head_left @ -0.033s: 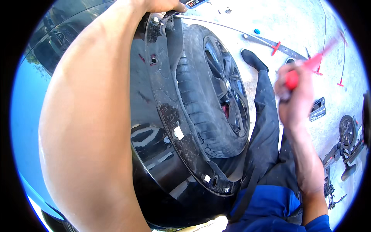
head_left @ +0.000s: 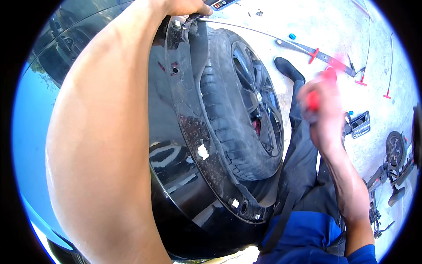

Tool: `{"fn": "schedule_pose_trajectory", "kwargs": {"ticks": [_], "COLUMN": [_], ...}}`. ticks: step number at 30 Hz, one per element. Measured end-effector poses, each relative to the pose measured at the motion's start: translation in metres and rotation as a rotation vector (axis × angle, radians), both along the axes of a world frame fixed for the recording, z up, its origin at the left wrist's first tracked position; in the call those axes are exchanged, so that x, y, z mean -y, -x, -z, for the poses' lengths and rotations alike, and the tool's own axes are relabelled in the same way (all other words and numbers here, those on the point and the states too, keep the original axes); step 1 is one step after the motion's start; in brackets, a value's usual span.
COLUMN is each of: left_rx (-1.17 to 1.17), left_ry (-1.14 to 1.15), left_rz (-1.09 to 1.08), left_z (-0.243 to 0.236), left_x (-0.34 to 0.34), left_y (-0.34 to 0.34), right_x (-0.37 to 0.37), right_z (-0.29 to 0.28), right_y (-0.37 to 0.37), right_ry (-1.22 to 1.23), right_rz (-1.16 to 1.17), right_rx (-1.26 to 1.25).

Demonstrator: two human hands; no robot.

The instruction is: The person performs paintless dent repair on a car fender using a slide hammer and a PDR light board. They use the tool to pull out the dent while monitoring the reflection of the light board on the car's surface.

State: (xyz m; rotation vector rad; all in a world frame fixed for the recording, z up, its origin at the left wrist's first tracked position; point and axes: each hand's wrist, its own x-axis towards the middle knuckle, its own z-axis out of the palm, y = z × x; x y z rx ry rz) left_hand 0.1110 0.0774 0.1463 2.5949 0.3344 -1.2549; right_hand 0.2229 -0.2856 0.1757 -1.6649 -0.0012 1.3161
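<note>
A black car wheel with a dark spoked rim stands in the wheel arch, and the bare fender edge curves around it. My left hand rests on the top of that edge, a finger stretched out; the picture's upper border cuts off part of it. Over my legs, right of the wheel, my right hand is closed around a red-handled tool. Motion smears the tool, so its exact shape is unclear. A long thin rod with a red T-handle runs from the fender, near my left hand, over the floor.
A dark flat bar and rods with red T-handles lie on the pale floor. An open black tool case lies beyond my right wrist. A small wheeled vehicle stands at the far right. White clips stick out along the fender edge.
My right hand, with the red-handled tool in it, has moved left and slightly down, nearer the wheel. My left hand has stayed on the fender edge.
</note>
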Motion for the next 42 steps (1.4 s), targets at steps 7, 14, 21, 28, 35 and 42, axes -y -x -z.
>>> {"fn": "schedule_pose_trajectory", "kwargs": {"ticks": [7, 14, 21, 28, 35, 42], "left_rx": [0.03, -0.088, 0.084, -0.019, 0.013, 0.128], "left_ry": [0.053, 0.06, 0.201, 0.21, 0.101, 0.07], "left_rz": [-0.082, -0.358, -0.405, -0.399, -0.154, -0.489], "left_z": [-0.026, -0.018, -0.037, -0.06, -0.055, -0.043], "left_x": [-0.005, 0.016, 0.016, 0.027, 0.025, 0.027], "left_y": [0.0, -0.026, -0.009, 0.005, -0.013, 0.009], "right_x": [-0.024, -0.015, 0.006, 0.011, 0.022, 0.01], "right_z": [-0.007, -0.005, -0.008, -0.026, -0.033, -0.019], "right_y": [-0.036, -0.008, -0.026, -0.039, -0.01, -0.029], "right_ry": [-0.164, -0.009, -0.133, -0.033, -0.009, -0.115], "right_rz": [0.1, -0.322, 0.188, -0.139, -0.166, 0.07], "right_rx": [-0.078, -0.02, -0.062, -0.099, -0.115, -0.073]}}
